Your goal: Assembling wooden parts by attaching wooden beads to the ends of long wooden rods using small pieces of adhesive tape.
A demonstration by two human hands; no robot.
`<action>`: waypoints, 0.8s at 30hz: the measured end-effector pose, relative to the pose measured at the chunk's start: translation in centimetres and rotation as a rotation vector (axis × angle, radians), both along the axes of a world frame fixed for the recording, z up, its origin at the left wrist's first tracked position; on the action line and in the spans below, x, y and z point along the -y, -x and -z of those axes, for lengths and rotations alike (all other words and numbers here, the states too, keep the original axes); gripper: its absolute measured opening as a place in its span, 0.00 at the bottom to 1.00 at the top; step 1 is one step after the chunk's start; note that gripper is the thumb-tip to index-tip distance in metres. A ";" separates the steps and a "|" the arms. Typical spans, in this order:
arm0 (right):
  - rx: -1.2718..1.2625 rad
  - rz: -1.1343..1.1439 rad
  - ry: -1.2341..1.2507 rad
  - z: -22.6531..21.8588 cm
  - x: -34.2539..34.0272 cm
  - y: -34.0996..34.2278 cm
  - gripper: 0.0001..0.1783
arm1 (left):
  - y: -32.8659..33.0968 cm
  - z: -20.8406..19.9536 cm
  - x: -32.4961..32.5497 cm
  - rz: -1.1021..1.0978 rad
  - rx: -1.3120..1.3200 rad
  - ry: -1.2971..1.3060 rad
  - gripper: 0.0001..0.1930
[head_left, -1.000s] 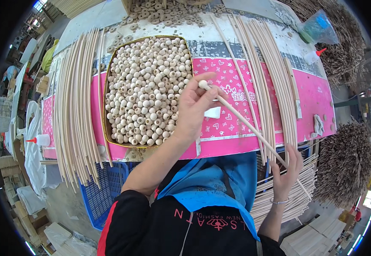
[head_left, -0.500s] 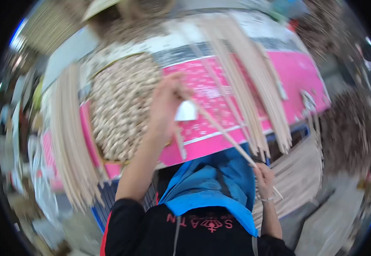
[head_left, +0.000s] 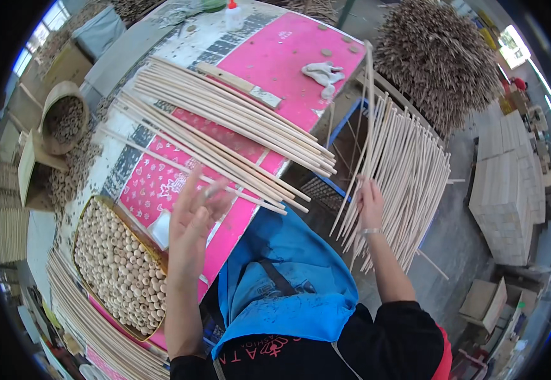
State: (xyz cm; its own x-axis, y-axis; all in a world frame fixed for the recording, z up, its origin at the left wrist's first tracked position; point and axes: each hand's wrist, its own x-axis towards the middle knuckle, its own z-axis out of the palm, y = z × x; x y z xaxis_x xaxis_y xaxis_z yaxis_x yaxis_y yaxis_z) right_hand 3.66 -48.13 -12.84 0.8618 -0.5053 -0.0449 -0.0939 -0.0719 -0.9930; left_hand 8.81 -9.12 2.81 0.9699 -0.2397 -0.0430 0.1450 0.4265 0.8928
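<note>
Since a second ago: view swung right; right hand (head_left: 369, 201) now grips one beaded rod (head_left: 369, 120) at the stacked rods (head_left: 408, 164) beside the worktop (head_left: 300, 57). Left hand (head_left: 193, 218) hovers, fingers spread, empty. Risk: rod slipping crooked, disturbing the stack.

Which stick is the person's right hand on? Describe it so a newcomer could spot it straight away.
Start at the pink-covered table, then look off its right edge to the fan of pale sticks leaning there. The right hand is on the long stick at the fan's left side; unlike its slanting neighbours, it stands nearly upright and reaches highest.
</note>
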 end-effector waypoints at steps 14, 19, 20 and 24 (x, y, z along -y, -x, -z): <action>0.406 -0.026 0.615 -3.5 4.0 -10.3 0.18 | 6.0 3.4 -2.6 -0.096 -0.265 -0.065 0.24; 0.275 -0.609 0.696 -9.3 -12.7 -9.9 0.10 | 6.6 3.8 -2.0 -0.045 -0.229 -0.061 0.23; 0.281 -0.614 0.733 -9.0 -14.9 -9.9 0.09 | 6.9 3.7 -2.2 -0.054 -0.235 -0.068 0.23; 0.240 -0.574 0.976 -7.1 -17.9 -11.7 0.07 | 8.2 2.7 -4.6 -0.122 -0.195 -0.063 0.23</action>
